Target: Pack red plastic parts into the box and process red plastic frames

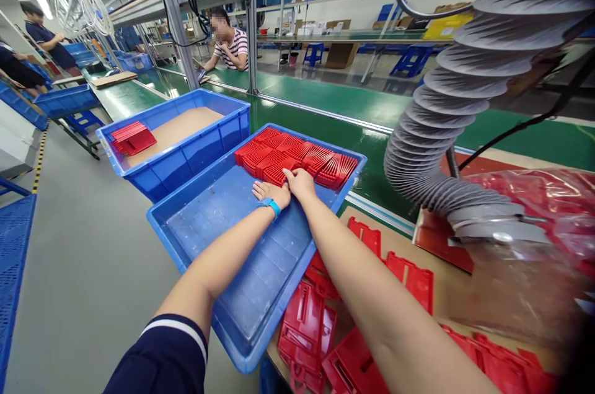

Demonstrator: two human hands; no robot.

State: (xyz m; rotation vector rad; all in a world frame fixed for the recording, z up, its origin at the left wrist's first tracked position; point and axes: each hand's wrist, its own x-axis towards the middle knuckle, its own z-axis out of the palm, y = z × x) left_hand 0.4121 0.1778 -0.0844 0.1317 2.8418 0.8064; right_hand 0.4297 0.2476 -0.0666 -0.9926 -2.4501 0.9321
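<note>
Both hands reach into a blue plastic tray (pixel 242 245) and lie side by side near its far end. My left hand (pixel 272 194), with a blue wristband (pixel 272 208), rests flat on the tray floor, holding nothing. My right hand (pixel 300 184) has its fingertips against the near edge of a tightly packed row of red plastic parts (pixel 295 155) and grips nothing I can see. Below my right forearm, loose red moulded plastic frames (pixel 307 332) lie on a brown cardboard-covered bench (pixel 446 282).
A second blue tray (pixel 218 140) with a cardboard liner holds a red stack (pixel 132 138) to the left. A grey ribbed duct hose (pixel 441 140) hangs at right above a red-tinted plastic bag (pixel 534 196). Beyond a green conveyor belt (pixel 325 134) sits a co-worker (pixel 230 47).
</note>
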